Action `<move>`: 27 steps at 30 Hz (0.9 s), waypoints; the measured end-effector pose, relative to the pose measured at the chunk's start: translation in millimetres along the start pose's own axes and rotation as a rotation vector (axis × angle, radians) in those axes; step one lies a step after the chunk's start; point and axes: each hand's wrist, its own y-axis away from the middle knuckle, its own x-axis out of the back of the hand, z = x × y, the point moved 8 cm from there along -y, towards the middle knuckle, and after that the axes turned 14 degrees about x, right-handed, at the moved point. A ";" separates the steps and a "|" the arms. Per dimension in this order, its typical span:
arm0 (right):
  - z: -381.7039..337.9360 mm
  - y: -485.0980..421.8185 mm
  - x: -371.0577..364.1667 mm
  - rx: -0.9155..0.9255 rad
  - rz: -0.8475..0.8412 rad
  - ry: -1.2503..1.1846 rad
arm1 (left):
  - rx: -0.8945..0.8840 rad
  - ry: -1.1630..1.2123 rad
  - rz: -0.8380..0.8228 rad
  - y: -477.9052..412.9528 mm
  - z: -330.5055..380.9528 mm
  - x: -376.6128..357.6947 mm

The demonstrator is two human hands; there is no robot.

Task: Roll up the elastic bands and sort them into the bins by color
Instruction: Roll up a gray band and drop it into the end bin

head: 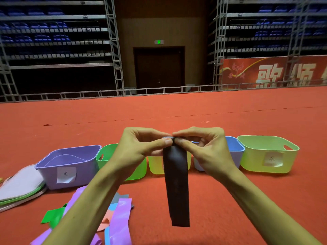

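Note:
A black elastic band (177, 188) hangs straight down in front of me. My left hand (139, 147) and my right hand (203, 149) pinch its top end between thumbs and fingertips, where a small roll is forming. Behind my hands a row of bins stands on the red carpet: a purple bin (70, 165), a green bin (104, 156), a yellow bin (155, 165), a blue bin (235, 151) and a light green bin (269, 154). Loose bands lie at lower left: purple (120, 221), green (53, 216), blue and pink.
A stack of flat lids (19, 188) lies left of the purple bin. The red carpet (230, 200) stretches far ahead to a metal rail and scaffolding. White paper labels are stuck on the purple and light green bins.

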 end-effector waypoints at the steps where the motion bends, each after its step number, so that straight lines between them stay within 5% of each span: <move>1: -1.0 -0.6 -0.6 0.006 -0.002 -0.013 | -0.009 -0.002 0.009 -0.1 0.9 1.2; 15: 18.5 7.4 -1.0 -0.161 0.011 -0.111 | -0.090 0.018 0.061 -0.4 -5.5 -0.1; 27: 16.2 4.0 2.7 -0.121 -0.003 -0.100 | -0.034 0.017 -0.027 -0.9 -9.8 -10.5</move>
